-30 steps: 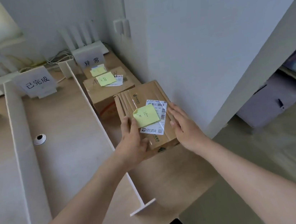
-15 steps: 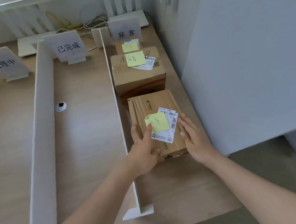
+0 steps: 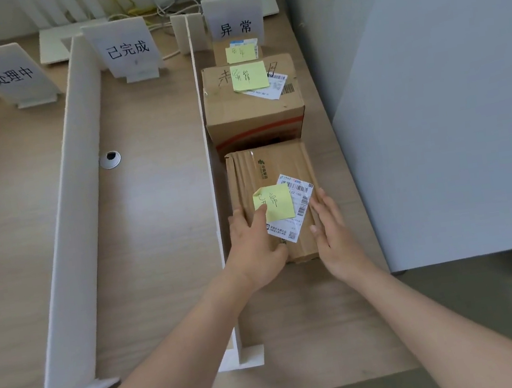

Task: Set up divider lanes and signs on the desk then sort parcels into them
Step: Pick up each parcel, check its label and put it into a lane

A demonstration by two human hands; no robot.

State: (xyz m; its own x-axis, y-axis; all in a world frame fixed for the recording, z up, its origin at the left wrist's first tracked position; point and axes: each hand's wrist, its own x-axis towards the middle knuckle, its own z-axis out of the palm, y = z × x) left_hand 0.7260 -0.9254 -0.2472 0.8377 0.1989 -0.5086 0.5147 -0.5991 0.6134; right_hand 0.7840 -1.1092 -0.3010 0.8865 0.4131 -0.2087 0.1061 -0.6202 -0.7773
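Observation:
A flat brown parcel (image 3: 270,166) with a yellow sticky note (image 3: 277,204) and a shipping label lies in the rightmost lane, touching a taller cardboard box (image 3: 253,109) behind it. A small third parcel (image 3: 242,52) sits furthest back, under the sign (image 3: 234,17) reading 异常. My left hand (image 3: 255,249) grips the flat parcel's near-left corner, thumb on the sticky note. My right hand (image 3: 334,232) lies with straight fingers against the parcel's right edge. A white divider (image 3: 204,135) walls this lane on its left.
A second white divider (image 3: 76,201) stands further left. Signs 已完成 (image 3: 125,48) and 处理中 (image 3: 11,74) head the other two lanes. A cable grommet (image 3: 110,159) sits in the middle lane. A white panel (image 3: 432,105) borders the desk's right side. Cables lie at the back.
The flat parcel went from held above the desk edge to lying in the right lane behind the taller box. Both hands followed it forward, and my view turned left towards the desk.

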